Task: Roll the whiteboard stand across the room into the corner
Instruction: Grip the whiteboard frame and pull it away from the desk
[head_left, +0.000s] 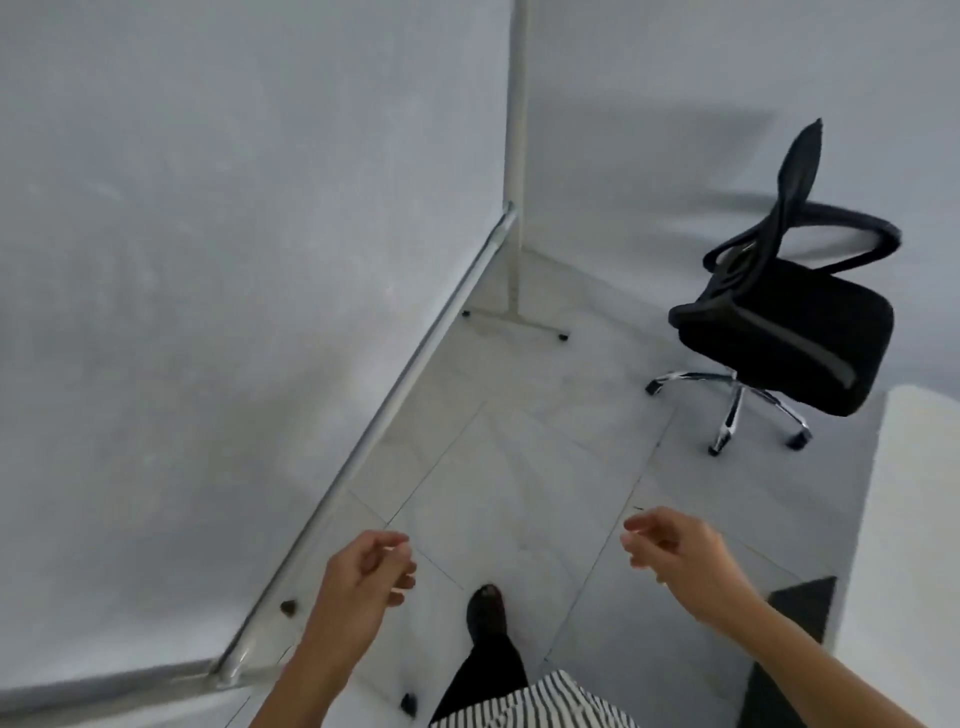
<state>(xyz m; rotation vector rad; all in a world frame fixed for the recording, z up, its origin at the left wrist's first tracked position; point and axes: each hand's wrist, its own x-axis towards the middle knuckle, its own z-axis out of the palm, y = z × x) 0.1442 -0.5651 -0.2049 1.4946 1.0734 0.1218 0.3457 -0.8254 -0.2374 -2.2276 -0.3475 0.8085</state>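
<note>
Head view shows the whiteboard stand (208, 312) filling the space up and to the left of the left hand (358, 577), its big pale board tilted across the frame and its metal tray rail (395, 415) running down to a near corner just beside that hand. The far upright (514, 156) rises well ahead of both hands, and its foot bar (514, 317) with small casters sits close to where the two walls meet. Judged from that, the stand looks already at or very near the corner; what remains is perhaps a last nudge to square it, though how snug it sits cannot be told.

Neither hand touches the stand. The left hand hangs loosely curled, fingers half bent, holding nothing. The right hand (680, 556) is likewise relaxed and empty, fingers slightly parted. Between the hands a dark shoe (485, 608) is planted on the tiled floor (519, 467). Ahead of the right hand, well apart, stands a black office chair (784, 332).
</note>
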